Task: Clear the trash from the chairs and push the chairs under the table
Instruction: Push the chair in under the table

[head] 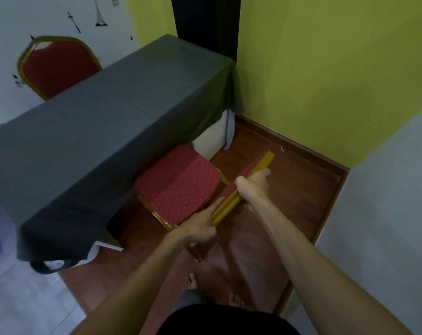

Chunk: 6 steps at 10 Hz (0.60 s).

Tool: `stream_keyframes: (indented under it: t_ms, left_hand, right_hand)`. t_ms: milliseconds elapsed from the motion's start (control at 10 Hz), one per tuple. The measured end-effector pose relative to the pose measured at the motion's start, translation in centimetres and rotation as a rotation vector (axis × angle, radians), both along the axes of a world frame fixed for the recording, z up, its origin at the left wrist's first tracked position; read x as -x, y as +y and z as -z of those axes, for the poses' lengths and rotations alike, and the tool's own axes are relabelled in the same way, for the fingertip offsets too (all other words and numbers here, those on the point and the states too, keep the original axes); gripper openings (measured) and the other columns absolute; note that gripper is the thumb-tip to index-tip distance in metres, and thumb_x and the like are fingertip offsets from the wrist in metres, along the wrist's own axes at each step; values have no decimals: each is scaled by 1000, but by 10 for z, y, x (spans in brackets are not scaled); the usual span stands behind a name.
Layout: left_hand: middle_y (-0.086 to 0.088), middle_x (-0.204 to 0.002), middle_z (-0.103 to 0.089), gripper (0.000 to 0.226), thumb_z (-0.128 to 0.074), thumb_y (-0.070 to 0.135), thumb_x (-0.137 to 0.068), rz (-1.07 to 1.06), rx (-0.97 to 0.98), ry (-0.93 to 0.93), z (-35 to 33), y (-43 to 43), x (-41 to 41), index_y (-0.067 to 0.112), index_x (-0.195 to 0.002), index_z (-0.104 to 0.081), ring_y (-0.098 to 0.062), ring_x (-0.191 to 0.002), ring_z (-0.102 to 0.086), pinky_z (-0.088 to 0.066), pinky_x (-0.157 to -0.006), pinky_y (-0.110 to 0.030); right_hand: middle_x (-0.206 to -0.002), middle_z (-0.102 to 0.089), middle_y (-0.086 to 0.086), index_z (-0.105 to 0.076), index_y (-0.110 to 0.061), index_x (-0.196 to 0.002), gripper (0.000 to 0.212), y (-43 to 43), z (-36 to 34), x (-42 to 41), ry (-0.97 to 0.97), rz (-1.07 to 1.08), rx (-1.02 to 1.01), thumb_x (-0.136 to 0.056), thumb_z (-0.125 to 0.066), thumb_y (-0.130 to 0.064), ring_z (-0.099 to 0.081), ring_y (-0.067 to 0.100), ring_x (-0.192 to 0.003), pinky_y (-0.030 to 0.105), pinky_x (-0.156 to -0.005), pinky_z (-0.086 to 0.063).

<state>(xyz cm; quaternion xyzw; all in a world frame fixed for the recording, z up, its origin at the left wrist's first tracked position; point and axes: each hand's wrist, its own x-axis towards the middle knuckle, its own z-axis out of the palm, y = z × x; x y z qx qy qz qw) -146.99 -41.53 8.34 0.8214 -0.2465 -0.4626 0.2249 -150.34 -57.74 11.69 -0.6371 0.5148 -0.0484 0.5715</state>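
Both my hands are on the backrest top of the near chair point(178, 184). My right hand point(253, 187) is wrapped around the gold top rail; my left hand point(200, 226) grips the rail lower down with the index finger extended along it. The seat's front edge sits partly under the table point(103, 122). The 2nd chair point(57, 68) stands at the table's far side.
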Motion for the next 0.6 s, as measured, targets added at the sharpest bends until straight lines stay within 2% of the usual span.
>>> stream_keyframes:
  t_ms: [100,200,300,400,500,600]
  left_hand:
    - [-15,-92,-68,108,-59,6,-75,-22,-30,11,0,7,-34,72,-140,-4,-22,-66,-56,-47,-54,-32]
    - [-20,-108,-70,111,-61,8,-70,-24,-47,12,-1,11,-57,76,-136,-2,-24,-75,-57,-47,-61,-38]
    - [-16,-93,-68,111,-59,6,-71,-33,-43,33,0,15,-70,73,-139,-2,-24,-71,-55,-45,-59,-37]
    - [-10,-83,-63,113,-59,5,-68,-41,-30,31,4,26,-87,91,-115,-4,-24,-68,-54,-44,-54,-35]
    - [-10,-86,-64,113,-59,4,-67,-66,-43,43,4,35,-107,88,-122,-7,-25,-69,-54,-44,-53,-36]
    - [-9,-96,-64,114,-59,4,-62,-92,-55,55,4,44,-129,77,-136,-12,-27,-73,-56,-46,-58,-39]
  right_hand:
    - [-143,-49,21,-14,-3,-149,74,11,-3,-32,-33,21,-51,-89,-56,3,-56,34,-124,31,-89,-46]
    - [-139,-52,22,-24,-6,-141,64,18,-6,-57,-27,71,-51,-88,-59,4,-60,35,-118,29,-79,-45]
    - [-133,-57,21,-29,-12,-134,61,23,-1,-74,-5,105,-41,-86,-62,3,-65,34,-110,33,-81,-53]
    - [-124,-60,19,-32,-15,-128,57,33,4,-92,0,111,-27,-83,-65,1,-67,33,-102,41,-82,-59]
    - [-121,-60,18,-32,-15,-127,58,41,6,-112,-35,109,-26,-82,-65,1,-66,30,-95,40,-80,-59]
    - [-120,-60,19,-32,-16,-125,58,51,3,-133,-50,105,-30,-81,-66,1,-66,31,-95,40,-78,-59]
